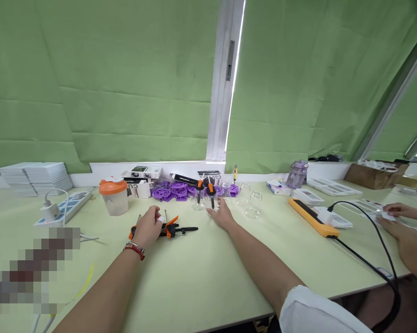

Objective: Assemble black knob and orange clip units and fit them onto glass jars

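My left hand (148,227), fingers curled, is at a black and orange clamp (173,228) lying on the pale green table (190,286); whether the fingers grip it is hidden. My right hand (222,214) reaches forward with thumb and fingers apart, beside a glass. Two small orange and black clamps (211,189) stand upright at the glasses near its fingertips. More clear glasses (254,206) stand to the right of that hand. Behind the clamps lies a heap of purple plastic parts (170,190).
An orange-lidded cup (114,199) and a white power strip (74,203) are on the left. A yellow power strip (312,218) with black cables lies on the right, near white trays (333,186). Another person's hands (399,219) are at far right.
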`<state>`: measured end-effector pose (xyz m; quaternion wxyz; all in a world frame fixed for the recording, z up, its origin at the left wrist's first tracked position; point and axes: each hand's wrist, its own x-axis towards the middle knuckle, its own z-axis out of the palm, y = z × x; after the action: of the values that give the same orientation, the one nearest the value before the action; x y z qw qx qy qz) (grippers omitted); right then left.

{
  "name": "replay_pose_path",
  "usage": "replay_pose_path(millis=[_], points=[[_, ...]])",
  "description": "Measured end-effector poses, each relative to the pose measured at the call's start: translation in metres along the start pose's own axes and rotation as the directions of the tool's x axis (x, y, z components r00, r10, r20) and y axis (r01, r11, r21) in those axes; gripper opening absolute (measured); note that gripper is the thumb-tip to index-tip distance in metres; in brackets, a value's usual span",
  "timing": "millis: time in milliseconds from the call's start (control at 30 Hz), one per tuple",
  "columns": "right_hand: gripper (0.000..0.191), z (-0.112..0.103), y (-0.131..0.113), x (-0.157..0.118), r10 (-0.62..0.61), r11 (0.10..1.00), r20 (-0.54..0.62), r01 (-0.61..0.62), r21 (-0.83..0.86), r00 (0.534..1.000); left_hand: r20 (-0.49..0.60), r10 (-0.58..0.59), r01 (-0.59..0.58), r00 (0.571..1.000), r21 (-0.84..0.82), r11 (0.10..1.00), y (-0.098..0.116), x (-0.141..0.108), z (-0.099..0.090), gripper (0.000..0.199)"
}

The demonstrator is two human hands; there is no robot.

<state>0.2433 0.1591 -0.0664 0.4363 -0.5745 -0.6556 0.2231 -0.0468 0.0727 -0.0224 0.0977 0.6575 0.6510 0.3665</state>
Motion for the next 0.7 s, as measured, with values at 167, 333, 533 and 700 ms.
replay_pose_path(millis=[167,333,533,700], points=[[0.073,0.018,-0.010,0.011,0.009,0.989,0.020,-0.006,-0.149,1.000,0.064,0.091,-0.100,0.994,0.160,0.982,0.002,-0.003,0.004,0.030],[0.073,0.029,-0.011,0.023,0.055,0.971,-0.018,-0.058,-0.230,0.998,0.153,0.166,-0.195,0.974,0.194,0.962,0.007,-0.005,0.004,0.029],[0.080,0.030,-0.005,0.028,0.053,0.976,-0.022,-0.056,-0.208,0.998,0.238,0.253,-0.297,0.938,0.170,0.940,0.016,-0.009,0.000,0.027],[0.064,0.019,-0.006,0.024,-0.025,0.986,-0.146,0.001,-0.166,0.989,0.301,0.281,-0.336,0.911,0.149,0.930,0.024,-0.015,-0.004,0.033]])
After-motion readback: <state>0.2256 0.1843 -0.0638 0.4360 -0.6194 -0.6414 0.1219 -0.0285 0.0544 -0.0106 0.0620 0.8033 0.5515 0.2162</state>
